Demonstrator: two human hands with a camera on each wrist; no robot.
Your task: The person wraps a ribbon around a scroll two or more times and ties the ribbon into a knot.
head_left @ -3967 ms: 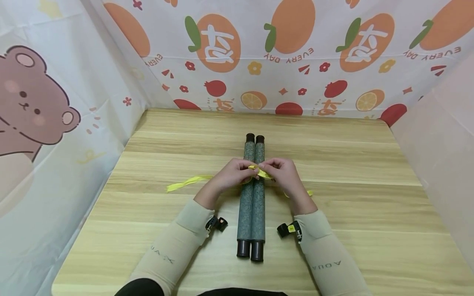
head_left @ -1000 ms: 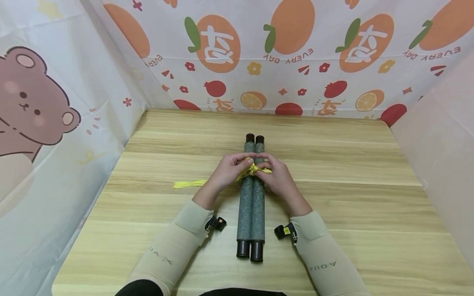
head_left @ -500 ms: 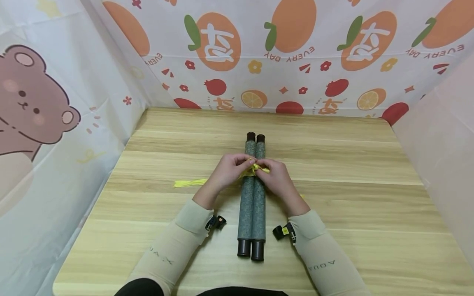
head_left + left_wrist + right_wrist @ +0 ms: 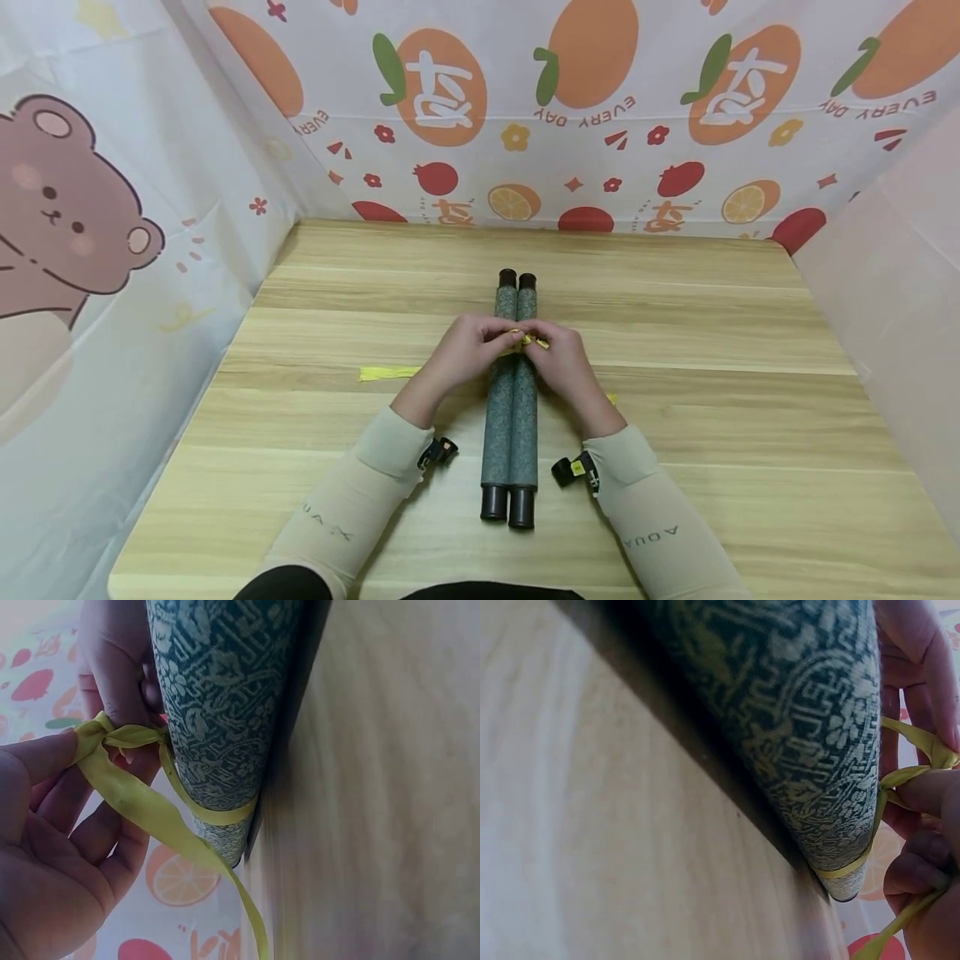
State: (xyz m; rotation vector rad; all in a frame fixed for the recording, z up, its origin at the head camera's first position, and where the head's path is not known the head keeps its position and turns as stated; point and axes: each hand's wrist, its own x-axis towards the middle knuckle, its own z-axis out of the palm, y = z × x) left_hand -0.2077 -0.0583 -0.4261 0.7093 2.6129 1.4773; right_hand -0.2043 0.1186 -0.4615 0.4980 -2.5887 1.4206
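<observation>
A rolled scroll [image 4: 498, 433] in green brocade lies lengthwise on the table as two side-by-side rolls with dark brown end knobs. Yellow ribbon [image 4: 142, 806] circles it and is looped into a knot on top. My left hand [image 4: 465, 348] pinches the ribbon between thumb and fingers over the upper half of the scroll. From the other side, my right hand [image 4: 562, 360] pinches the ribbon too, fingertips meeting the left ones. In the head view the fingers hide most of the knot. One ribbon tail runs down past the left palm; another passes below the right fingers [image 4: 919, 862].
The wooden table [image 4: 712, 467] carries the scroll at its middle. Behind it hangs a fruit-print cloth [image 4: 600, 158], and a bear-print cloth [image 4: 202, 275] borders the left side. Small black cameras [image 4: 573, 469] sit on both wrists.
Both hands have closed in over the knot, covering ribbon that showed a second ago. The left ribbon tail has shifted slightly right since the earliest frame. The scroll stays put.
</observation>
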